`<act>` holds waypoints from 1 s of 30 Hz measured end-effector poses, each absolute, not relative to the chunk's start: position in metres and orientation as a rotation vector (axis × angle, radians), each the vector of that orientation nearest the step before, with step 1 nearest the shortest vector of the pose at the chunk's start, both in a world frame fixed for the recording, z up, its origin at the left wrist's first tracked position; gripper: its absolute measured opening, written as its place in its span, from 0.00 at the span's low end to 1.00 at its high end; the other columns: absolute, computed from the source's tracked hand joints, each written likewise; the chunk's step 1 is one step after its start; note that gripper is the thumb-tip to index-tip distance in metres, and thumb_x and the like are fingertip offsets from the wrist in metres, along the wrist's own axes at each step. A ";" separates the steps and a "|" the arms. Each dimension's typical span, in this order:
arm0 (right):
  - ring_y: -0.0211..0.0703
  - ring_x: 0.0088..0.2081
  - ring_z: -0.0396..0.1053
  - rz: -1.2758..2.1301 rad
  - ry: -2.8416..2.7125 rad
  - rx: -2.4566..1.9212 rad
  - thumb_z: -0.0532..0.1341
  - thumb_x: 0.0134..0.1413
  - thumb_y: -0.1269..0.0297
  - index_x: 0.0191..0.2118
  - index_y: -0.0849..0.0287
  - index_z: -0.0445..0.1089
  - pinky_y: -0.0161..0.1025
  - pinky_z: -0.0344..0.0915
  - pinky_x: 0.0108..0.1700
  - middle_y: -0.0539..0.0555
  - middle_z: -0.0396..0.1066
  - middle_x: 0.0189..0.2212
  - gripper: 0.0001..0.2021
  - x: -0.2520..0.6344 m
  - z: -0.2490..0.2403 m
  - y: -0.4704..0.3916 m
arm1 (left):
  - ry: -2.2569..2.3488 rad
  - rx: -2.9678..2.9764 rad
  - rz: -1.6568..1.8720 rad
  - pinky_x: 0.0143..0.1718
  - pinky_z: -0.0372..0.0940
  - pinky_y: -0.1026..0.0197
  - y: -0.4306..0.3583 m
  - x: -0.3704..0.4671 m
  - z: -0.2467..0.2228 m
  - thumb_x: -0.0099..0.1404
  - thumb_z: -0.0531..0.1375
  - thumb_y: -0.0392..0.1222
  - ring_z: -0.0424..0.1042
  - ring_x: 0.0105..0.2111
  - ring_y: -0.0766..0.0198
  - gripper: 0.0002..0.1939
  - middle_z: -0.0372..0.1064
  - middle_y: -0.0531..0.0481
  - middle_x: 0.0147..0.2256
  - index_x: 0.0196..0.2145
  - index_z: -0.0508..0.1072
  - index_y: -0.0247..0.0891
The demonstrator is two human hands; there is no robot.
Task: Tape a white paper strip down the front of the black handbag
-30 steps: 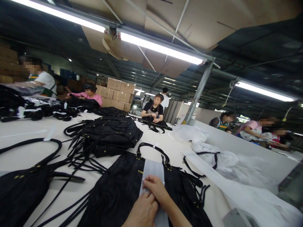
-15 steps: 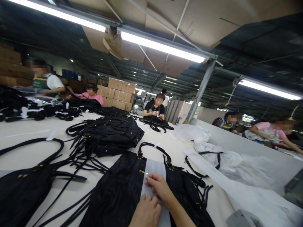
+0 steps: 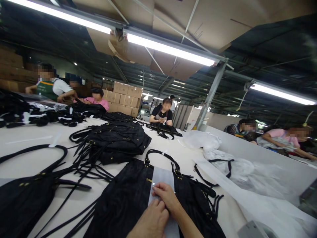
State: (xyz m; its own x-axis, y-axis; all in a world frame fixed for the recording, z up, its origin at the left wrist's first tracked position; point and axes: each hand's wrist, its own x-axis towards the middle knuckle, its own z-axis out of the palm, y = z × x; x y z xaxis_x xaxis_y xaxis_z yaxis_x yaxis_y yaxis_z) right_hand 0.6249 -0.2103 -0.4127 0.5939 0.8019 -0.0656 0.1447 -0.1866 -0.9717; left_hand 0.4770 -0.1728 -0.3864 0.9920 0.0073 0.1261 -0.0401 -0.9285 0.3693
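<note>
A black handbag (image 3: 119, 198) with fringe tassels and gold-coloured fittings lies in front of me. Its looped handle (image 3: 158, 152) points away from me. Down its middle runs a pale translucent strip (image 3: 162, 175). On that strip my right hand (image 3: 167, 196) is closed in a pinch, with a small shiny whitish piece at its fingertips by the strip's left edge. Just below, my left hand (image 3: 151, 219) rests on the strip with curled fingers close to the right hand; what they hold, if anything, is hidden.
Other black bags (image 3: 116, 138) lie beyond and to the left (image 3: 24, 201). White wrapping sheets (image 3: 247, 175) spread along the right beside a low partition (image 3: 272, 155). A grey object (image 3: 255, 229) sits at the lower right. Several people work around the table and beyond the partition.
My left hand has moved slightly up the strip, its fingers now closer to my right hand. The right hand stays pinched in nearly the same place.
</note>
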 end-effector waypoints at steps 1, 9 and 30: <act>0.31 0.20 0.56 0.711 -0.794 -1.686 0.64 0.42 0.50 0.28 0.61 0.70 0.34 0.50 0.25 0.51 0.74 0.24 0.16 0.625 -0.412 -0.210 | -0.035 2.744 0.183 0.62 0.55 0.50 -0.173 0.476 -0.385 0.57 0.59 0.40 0.60 0.54 0.45 0.28 0.62 0.34 0.56 0.54 0.68 0.27; 0.30 0.16 0.51 0.689 -0.772 -1.720 0.61 0.40 0.49 0.26 0.59 0.67 0.34 0.43 0.21 0.52 0.74 0.23 0.16 0.625 -0.409 -0.207 | -0.015 2.785 0.099 0.60 0.56 0.47 -0.177 0.481 -0.390 0.61 0.57 0.43 0.60 0.55 0.43 0.26 0.62 0.31 0.56 0.54 0.68 0.24; 0.33 0.19 0.53 0.636 -0.843 -1.781 0.58 0.42 0.47 0.27 0.59 0.67 0.35 0.50 0.24 0.52 0.74 0.24 0.17 0.623 -0.406 -0.209 | -0.098 2.787 0.175 0.65 0.47 0.44 -0.168 0.481 -0.391 0.61 0.59 0.46 0.57 0.58 0.41 0.28 0.60 0.33 0.57 0.56 0.66 0.28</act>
State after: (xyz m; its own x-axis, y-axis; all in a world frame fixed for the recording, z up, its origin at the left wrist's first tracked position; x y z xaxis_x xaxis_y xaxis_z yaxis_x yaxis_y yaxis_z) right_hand 0.6229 -0.2090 -0.4059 0.6156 0.7874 -0.0334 0.2484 -0.2341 -0.9399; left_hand 0.4810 -0.1684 -0.3915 0.9900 -0.0463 0.1331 -0.0889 -0.9380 0.3350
